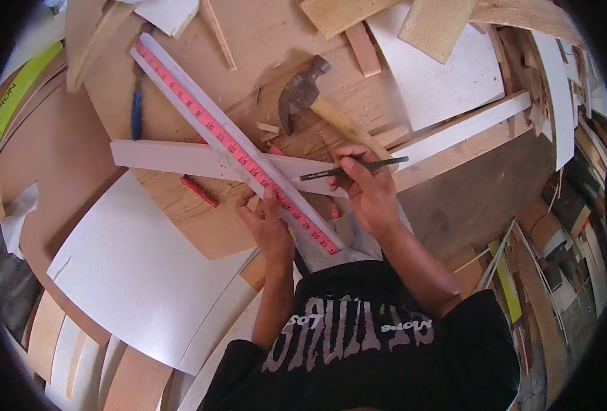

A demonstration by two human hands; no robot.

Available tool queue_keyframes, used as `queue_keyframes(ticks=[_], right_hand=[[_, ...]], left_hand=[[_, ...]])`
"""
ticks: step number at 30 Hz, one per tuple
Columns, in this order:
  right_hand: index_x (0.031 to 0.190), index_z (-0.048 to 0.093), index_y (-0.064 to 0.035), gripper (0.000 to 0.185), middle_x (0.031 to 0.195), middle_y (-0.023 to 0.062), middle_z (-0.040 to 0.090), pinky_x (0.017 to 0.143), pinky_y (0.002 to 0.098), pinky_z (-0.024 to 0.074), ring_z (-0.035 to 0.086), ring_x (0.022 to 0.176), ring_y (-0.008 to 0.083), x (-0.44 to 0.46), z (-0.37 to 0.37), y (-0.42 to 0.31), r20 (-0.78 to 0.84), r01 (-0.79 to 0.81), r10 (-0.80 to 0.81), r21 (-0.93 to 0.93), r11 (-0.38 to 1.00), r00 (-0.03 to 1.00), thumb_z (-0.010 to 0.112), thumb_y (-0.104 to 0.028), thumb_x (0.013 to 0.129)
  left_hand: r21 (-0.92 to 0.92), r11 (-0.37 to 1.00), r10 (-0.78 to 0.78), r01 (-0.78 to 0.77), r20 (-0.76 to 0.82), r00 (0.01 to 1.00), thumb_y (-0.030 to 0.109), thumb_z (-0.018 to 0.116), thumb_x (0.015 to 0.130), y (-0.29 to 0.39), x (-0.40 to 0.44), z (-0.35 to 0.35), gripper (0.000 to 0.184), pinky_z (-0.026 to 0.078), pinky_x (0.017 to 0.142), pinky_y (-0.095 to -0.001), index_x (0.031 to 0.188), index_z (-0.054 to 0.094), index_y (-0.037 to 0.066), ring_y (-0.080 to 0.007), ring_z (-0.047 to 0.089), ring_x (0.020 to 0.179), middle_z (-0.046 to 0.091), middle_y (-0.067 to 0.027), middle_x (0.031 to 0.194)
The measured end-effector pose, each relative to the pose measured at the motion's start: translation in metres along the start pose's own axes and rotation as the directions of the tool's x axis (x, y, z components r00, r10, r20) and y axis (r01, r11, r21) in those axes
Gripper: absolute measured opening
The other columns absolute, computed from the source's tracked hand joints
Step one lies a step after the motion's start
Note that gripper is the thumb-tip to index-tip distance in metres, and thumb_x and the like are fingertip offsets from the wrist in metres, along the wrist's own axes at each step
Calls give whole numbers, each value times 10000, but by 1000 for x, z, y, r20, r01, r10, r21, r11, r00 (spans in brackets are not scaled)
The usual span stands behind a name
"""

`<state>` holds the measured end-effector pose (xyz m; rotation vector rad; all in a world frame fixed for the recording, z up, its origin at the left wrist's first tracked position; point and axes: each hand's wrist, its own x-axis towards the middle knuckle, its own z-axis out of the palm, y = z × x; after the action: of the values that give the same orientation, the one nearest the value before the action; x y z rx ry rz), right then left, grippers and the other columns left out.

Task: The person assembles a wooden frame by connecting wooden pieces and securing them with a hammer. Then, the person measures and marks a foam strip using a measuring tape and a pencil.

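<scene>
A pale wooden strip [188, 87] slants across the bench with a red measuring tape [231, 146] laid along it. My left hand [270, 229] grips the strip's near part, its thumb on the tape and fingers at the left edge. A dark pencil [389, 163] is pinched in my right hand [368, 186], its tip at the right edge of the strip. Under the strip, crossing it, lies a second pale wooden piece [159, 156]. Beyond my right hand rests a claw hammer [302, 92] with a wooden handle.
A red-handled tool [199, 190] lies left of my left hand, and a blue-handled tool [137, 113] farther off. White panels [139, 274] flank the plywood surface [249, 34]. Wood offcuts [440, 27] sit at the back; more scraps [536, 288] pile up at right.
</scene>
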<state>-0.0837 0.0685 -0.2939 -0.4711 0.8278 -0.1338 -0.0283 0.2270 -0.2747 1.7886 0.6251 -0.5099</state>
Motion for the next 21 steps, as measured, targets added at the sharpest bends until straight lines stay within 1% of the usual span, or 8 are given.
queue_keyframes(ticks=[3,5,8,12,14,15,18,21], right_hand=[[1123,609,2,170,1019,115,639,766,345,550,667,859,198,1,1,1,18,-11,13,-83,997,1000,542,-111,1016],[1147,608,26,218,1021,124,642,792,343,560,675,873,209,-1,2,0,13,0,4,-247,969,1000,519,-136,1032],[1123,639,13,241,1030,113,677,725,271,567,694,857,163,-3,3,1,16,-17,22,-246,969,1000,564,-196,1030],[1109,618,12,195,1019,111,669,720,265,572,691,866,155,-5,1,4,13,-51,59,-361,931,998,584,-158,1018],[1093,588,6,148,1018,115,657,732,272,577,684,861,152,-4,3,13,135,198,-163,-314,929,977,608,-108,1000],[1093,588,6,148,1018,115,657,732,272,577,684,861,152,-4,4,13,137,194,-157,-317,928,978,608,-108,1000],[1094,561,4,138,1029,124,644,748,289,581,674,877,158,-7,8,9,168,154,-110,-271,950,980,619,-40,977],[1067,583,4,117,1046,129,646,763,281,572,666,877,157,-7,8,7,170,39,21,-345,938,985,627,-20,962]], left_hand=[[-49,995,-85,85,15,996,291,594,1019,5,-7,6,449,500,587,-265,1291,319,63,-174,658,726,671,-127,910],[-197,973,-97,119,120,988,286,594,1016,4,-10,10,412,591,703,-327,1269,406,19,-226,681,827,622,-153,1086],[-221,973,-34,64,137,990,288,588,1021,3,-8,15,419,590,637,-334,1262,363,29,-227,704,742,663,-151,1002],[-227,972,-27,62,154,988,279,582,1026,-6,-6,11,368,585,639,-327,1230,404,30,-216,697,740,649,-152,1018],[-224,974,7,29,161,987,266,577,1030,-11,-5,9,345,578,639,-315,1225,424,26,-204,689,722,636,-135,1025],[-227,973,5,32,157,988,266,577,1030,-13,-4,7,345,578,639,-315,1225,424,26,-204,689,722,636,-135,1025],[-277,959,-11,64,190,982,250,572,1035,-21,-4,3,338,550,730,-299,1252,442,27,-175,665,817,616,-111,1059],[-184,982,50,-29,109,993,245,576,1035,-25,-1,2,340,500,824,-288,1271,466,26,-147,611,936,597,-81,1073]])
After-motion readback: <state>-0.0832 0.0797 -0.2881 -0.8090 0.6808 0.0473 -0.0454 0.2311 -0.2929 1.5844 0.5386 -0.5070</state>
